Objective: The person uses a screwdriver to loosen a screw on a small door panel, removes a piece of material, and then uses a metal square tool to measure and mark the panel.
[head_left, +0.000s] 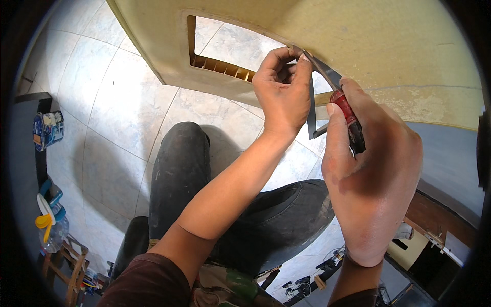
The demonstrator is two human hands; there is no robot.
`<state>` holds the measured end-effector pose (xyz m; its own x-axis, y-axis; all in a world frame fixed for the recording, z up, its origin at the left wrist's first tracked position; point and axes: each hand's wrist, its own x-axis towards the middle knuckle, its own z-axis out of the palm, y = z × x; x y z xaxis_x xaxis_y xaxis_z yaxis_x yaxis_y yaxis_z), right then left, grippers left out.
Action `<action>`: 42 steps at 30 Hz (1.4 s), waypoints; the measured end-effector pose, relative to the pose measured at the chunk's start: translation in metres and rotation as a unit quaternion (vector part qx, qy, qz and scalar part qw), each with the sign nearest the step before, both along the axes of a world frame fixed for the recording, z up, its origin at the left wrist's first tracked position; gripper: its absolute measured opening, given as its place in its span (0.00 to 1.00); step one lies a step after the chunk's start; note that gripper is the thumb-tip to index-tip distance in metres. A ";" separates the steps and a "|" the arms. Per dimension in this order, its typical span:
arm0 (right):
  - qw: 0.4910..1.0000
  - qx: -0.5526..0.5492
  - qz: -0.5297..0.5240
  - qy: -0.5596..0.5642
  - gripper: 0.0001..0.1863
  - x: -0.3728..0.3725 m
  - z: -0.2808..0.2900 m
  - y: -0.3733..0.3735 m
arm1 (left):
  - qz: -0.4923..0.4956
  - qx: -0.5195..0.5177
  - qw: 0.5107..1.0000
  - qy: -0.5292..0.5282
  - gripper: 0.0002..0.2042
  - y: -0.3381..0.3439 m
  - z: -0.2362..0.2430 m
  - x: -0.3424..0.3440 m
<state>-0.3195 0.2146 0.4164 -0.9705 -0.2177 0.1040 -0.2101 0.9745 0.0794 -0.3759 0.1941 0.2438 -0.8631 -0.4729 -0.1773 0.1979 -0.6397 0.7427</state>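
A screwdriver [345, 108] with a red and black handle is gripped in my right hand [376, 153]. Its shaft points up and left, and its tip reaches the fingertips of my left hand [284, 92]. Those fingers are closed in a pinch on a thin dark grey frame [312, 113], part of which hangs below the hand while another part runs behind the screwdriver. Both hands work at the right end of a rectangular opening [230, 46] in a large yellowish panel [368, 41]. My fingers hide where the tip meets the frame.
Pale tiled floor [123, 97] lies below the panel. At the left are a small blue patterned case [48, 129], a clear bottle [55, 235] with a yellow part, and a wooden stool [71, 271]. Brown wooden furniture [445, 220] stands at the lower right. My knees are under my arms.
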 end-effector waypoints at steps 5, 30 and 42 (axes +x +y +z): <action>0.999 -0.013 -0.010 -0.031 0.12 -0.004 0.007 0.000 | 0.003 0.001 1.000 -0.011 0.06 0.000 -0.001 0.000; 0.995 -0.038 0.091 0.002 0.20 0.004 0.003 0.014 | -0.013 -0.006 1.000 -0.008 0.07 -0.001 -0.003 0.002; 1.000 -0.022 -0.009 -0.008 0.13 -0.002 -0.001 0.002 | 0.005 0.005 1.000 -0.013 0.06 0.001 0.000 -0.001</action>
